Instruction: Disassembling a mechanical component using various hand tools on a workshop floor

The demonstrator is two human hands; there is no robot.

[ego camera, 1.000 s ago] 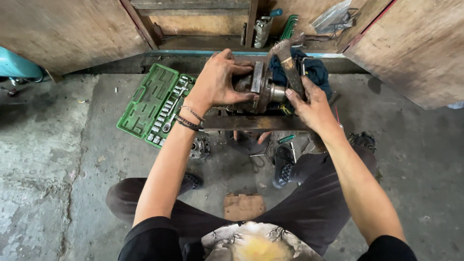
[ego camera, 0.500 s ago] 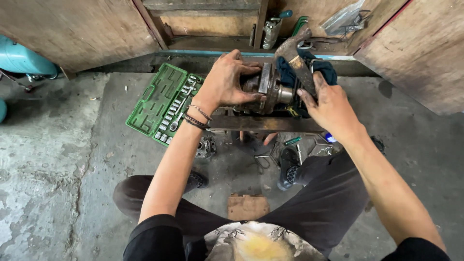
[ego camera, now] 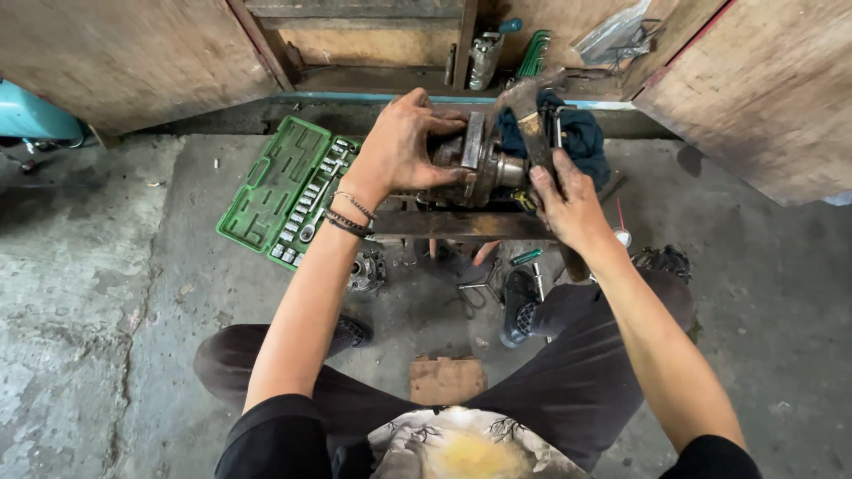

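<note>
A greasy metal hub-like part (ego camera: 479, 164) lies on a low rusty metal stand (ego camera: 461, 223) in front of me. My left hand (ego camera: 399, 146) is clasped over the part's left end, fingers wrapped around it. My right hand (ego camera: 568, 200) grips the wooden handle of a hammer (ego camera: 528, 111), whose head sits just above and right of the part. A dark blue rag (ego camera: 577, 137) lies behind the hammer.
An open green socket set case (ego camera: 284, 191) lies on the concrete floor to the left. Small tools and a screwdriver (ego camera: 524, 257) are scattered under the stand. A wooden block (ego camera: 446, 380) sits between my legs. Wooden cabinet doors (ego camera: 763, 89) stand open behind.
The view has shifted slightly; both hands stay on the part and the hammer, with the hammer head still close to the part.
</note>
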